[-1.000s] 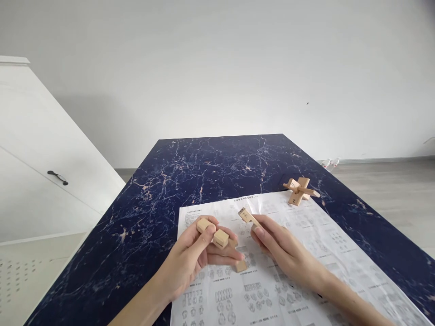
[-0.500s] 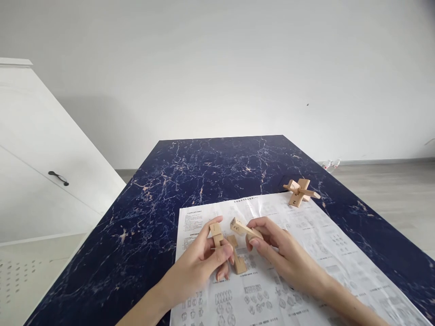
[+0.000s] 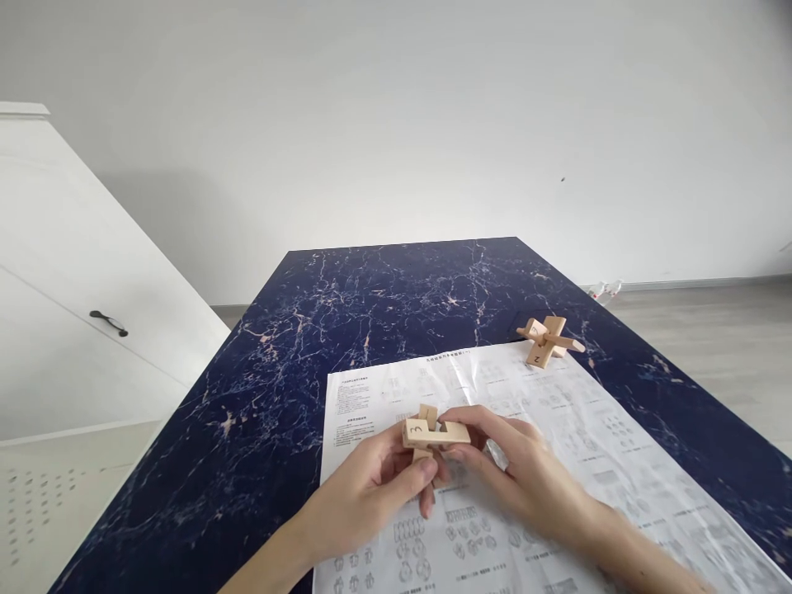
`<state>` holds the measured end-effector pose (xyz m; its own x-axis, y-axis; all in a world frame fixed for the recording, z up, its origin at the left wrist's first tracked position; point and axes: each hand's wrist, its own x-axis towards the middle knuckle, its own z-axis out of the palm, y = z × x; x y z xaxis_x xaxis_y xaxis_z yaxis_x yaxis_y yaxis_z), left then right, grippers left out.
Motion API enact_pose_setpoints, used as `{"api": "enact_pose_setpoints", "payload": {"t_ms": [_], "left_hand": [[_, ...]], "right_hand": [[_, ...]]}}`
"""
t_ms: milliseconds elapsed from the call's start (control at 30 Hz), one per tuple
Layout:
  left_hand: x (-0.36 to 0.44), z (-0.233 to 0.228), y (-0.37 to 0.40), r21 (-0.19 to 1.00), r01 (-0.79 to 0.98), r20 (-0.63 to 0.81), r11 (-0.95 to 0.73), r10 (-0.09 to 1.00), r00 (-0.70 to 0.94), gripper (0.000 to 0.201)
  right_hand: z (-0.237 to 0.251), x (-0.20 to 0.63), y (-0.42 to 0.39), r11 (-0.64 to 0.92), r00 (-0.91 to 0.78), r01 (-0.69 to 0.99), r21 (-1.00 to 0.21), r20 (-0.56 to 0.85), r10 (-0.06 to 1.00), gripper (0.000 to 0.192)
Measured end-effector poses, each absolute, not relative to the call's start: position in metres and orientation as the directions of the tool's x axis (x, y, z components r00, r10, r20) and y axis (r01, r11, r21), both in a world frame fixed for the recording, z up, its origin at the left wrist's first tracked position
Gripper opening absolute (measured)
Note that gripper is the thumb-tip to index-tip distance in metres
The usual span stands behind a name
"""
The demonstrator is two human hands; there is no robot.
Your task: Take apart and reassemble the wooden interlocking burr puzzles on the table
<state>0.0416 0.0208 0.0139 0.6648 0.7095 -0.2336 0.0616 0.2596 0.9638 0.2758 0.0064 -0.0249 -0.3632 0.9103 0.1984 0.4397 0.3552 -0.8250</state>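
a printed instruction sheet (image 3: pixel 557 462) is spread on the near part of the dark blue marbled bench (image 3: pixel 371 305), and everything else is placed here by reference to that sheet. over the sheet's near-left area, a small cluster of notched wooden puzzle pieces (image 3: pixel 430 433) is held above the paper between both hands. the left hand (image 3: pixel 365 495) is closed around the lower, upright piece, with the thumb pressed against its near side and the fingers curled behind it. the right hand (image 3: pixel 525 478) is closed on the horizontal piece, which is marked with a "3" on its left end face and is set across the top of the upright one; the thumb is laid beneath it and the fingertips along its far side. the two pieces are seen touching, but how deeply they are interlocked cannot be told. at the sheet's far-right corner, an assembled wooden cross puzzle (image 3: pixel 549 340) is resting partly on the paper's edge, well apart from the hands. the sheet is covered with small diagrams and a block of text at its far-left corner, too small to be read. to the left of the bench, beyond the sheet, a white cabinet (image 3: pixel 74 330) with a dark handle (image 3: pixel 108 322) is seen.
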Motion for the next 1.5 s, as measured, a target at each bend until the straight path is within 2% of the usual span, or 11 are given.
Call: {"api": "enact_pose_setpoints", "payload": {"t_ms": [100, 267, 367, 500, 633, 867, 1233, 1500], "left_hand": [[0.044, 0.011, 0.020, 0.955, -0.005, -0.221, 0.297, 0.720, 0.658, 0.038], [0.043, 0.003, 0.019, 0.927, -0.080, -0.228, 0.367, 0.719, 0.656, 0.074], [0.043, 0.000, 0.018, 0.922, -0.106, -0.215, 0.372, 0.722, 0.658, 0.079], [0.042, 0.000, 0.018, 0.923, -0.101, -0.218, 0.372, 0.720, 0.659, 0.078], [0.042, 0.002, 0.018, 0.927, -0.081, -0.223, 0.367, 0.709, 0.669, 0.068], [0.042, 0.006, 0.018, 0.930, -0.058, -0.231, 0.363, 0.701, 0.674, 0.056], [0.044, 0.004, 0.019, 0.931, -0.069, -0.224, 0.360, 0.707, 0.671, 0.053], [0.043, 0.000, 0.020, 0.937, -0.073, -0.197, 0.342, 0.689, 0.697, 0.050]], "right_hand": [[-0.028, 0.275, 0.005, 0.402, -0.372, 0.466, -0.788, 0.238, 0.897, 0.024], [-0.027, 0.275, 0.005, 0.455, -0.370, 0.481, -0.750, 0.297, 0.880, 0.016], [-0.026, 0.275, 0.005, 0.489, -0.367, 0.477, -0.730, 0.340, 0.866, 0.016], [-0.028, 0.275, 0.004, 0.509, -0.355, 0.504, -0.698, 0.370, 0.859, 0.015], [-0.032, 0.276, 0.005, 0.527, -0.354, 0.537, -0.659, 0.391, 0.850, 0.013], [-0.034, 0.275, 0.005, 0.622, -0.379, 0.505, -0.599, 0.493, 0.783, 0.014], [-0.035, 0.277, 0.003, 0.614, -0.358, 0.505, -0.606, 0.500, 0.788, 0.014], [-0.030, 0.277, 0.007, 0.687, -0.409, 0.435, -0.582, 0.552, 0.727, 0.023]]}}
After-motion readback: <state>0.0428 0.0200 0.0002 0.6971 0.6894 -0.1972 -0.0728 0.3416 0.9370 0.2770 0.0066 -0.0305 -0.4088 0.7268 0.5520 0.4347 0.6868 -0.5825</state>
